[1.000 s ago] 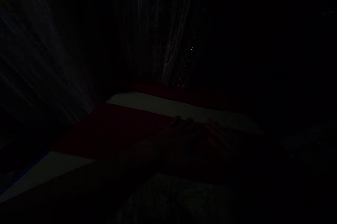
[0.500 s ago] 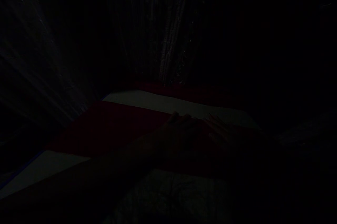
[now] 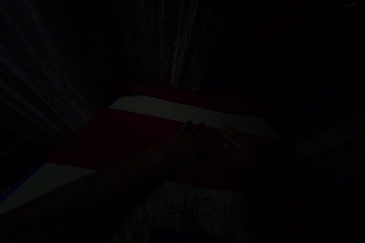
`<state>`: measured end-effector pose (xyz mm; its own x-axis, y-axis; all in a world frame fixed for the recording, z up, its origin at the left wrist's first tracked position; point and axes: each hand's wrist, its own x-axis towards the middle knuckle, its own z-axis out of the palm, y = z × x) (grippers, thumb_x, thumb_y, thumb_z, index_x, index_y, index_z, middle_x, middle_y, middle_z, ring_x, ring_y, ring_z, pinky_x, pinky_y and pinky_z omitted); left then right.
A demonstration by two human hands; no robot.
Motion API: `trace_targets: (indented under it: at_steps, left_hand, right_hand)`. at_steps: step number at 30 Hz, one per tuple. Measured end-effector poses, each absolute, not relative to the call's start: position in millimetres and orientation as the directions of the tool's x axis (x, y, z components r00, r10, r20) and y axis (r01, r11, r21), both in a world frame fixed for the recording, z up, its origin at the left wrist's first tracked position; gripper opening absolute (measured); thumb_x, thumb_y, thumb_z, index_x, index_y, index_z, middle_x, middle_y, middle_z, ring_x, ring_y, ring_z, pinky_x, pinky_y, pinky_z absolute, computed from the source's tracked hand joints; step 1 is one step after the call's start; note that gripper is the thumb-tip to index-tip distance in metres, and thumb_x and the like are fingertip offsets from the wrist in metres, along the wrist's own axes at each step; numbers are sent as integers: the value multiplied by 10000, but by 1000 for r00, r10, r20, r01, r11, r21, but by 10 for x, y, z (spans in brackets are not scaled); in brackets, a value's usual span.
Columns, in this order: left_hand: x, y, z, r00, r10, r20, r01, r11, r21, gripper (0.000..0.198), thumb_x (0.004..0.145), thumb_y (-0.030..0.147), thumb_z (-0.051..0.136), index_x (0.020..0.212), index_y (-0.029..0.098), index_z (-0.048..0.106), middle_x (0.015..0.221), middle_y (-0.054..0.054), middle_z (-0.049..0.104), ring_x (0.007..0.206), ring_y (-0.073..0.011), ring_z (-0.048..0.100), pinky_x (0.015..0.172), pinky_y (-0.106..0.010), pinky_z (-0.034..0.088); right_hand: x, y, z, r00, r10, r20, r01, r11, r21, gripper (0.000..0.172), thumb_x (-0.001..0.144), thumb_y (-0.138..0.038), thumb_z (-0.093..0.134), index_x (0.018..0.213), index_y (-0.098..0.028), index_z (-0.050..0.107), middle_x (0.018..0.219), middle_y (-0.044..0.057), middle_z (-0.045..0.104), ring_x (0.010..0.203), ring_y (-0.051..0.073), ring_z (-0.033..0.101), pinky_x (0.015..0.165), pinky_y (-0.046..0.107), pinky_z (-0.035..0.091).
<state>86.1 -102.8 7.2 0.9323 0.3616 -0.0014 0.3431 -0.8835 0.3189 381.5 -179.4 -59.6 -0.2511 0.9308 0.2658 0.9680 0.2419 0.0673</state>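
Barely shifted, left hand [image 3: 196, 138], right hand [image 3: 239, 145], grips wide, flat on striped cloth [image 3: 119, 136]

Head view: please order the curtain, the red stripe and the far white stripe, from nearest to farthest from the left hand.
1. Red stripe: under the left hand, touching it.
2. Far white stripe: just beyond that hand.
3. Curtain: hanging at the back.

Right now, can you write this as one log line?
light: very dim | left hand: flat on striped cloth | right hand: flat on cloth, beside left hand | behind: curtain
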Motion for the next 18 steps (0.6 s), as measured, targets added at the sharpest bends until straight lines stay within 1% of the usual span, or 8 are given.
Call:
trace_targets:
  at_steps: [3,6,8,10,12,14,16,18]
  left_hand:
    - [854,-1037,108,933,359,-36,351,-879,322,927,1029,758,466,1717,183,234,1775,-144,115,1663,-370,44,1321,-647,-4]
    - [852,-1035,113,935,353,-43,347,-878,329,923,1028,765,458,1716,189,243,1776,-142,104,1662,-371,22,1321,-646,-20]
    - [857,-1029,98,935,353,-39,346,-881,322,927,1027,768,454,1717,187,240,1776,-145,101,1662,-372,24,1321,-645,-22]
    - [864,-1024,76,934,355,-42,350,-882,315,927,1028,766,454,1716,183,237,1775,-145,107,1662,-370,32,1320,-648,-17]
    - [869,-1023,60,933,359,-36,351,-881,316,926,1025,766,460,1713,184,249,1775,-141,117,1662,-369,41,1319,-652,-12]
    - [868,-1023,53,932,362,-14,346,-880,325,929,1021,771,464,1711,185,257,1773,-138,136,1663,-368,52,1317,-658,-12]
    - [864,-1024,56,933,361,-1,341,-881,327,927,1019,773,468,1710,189,265,1772,-139,142,1662,-370,61,1316,-659,-13]
    - [857,-1024,62,934,356,-14,341,-882,324,923,1020,774,463,1710,194,263,1773,-142,130,1662,-369,53,1317,-655,-11]
  right_hand:
    - [4085,-1813,-612,-313,939,143,950,309,50,602,1083,-529,298,1613,-304,474,1629,70,432,1566,271,375,1248,581,409]
    - [4279,-1811,-610,-186,962,201,982,190,3,618,1098,-484,201,1615,-274,466,1631,83,425,1519,269,450,1189,572,480]
    - [4173,-1819,-549,-108,960,259,993,116,-15,646,1107,-477,159,1667,-239,375,1687,78,324,1552,271,400,1218,603,441]
    - [3948,-1840,-448,-153,956,252,987,161,-10,674,1100,-503,161,1688,-223,334,1712,64,265,1599,287,304,1253,626,391]
    - [3763,-1868,-363,-221,965,138,975,222,12,691,1090,-500,164,1718,-229,268,1700,74,290,1608,301,273,1254,641,382]
    - [3735,-1894,-355,-263,961,87,965,259,49,695,1081,-490,195,1724,-230,249,1675,99,336,1602,313,284,1263,661,351]
    - [3852,-1911,-435,-263,960,98,963,254,88,670,1077,-465,218,1697,-236,322,1660,107,364,1591,328,306,1255,689,334]
    - [4002,-1910,-553,-236,957,168,969,220,111,615,1079,-434,228,1604,-244,486,1641,98,400,1572,331,345,1245,696,343]
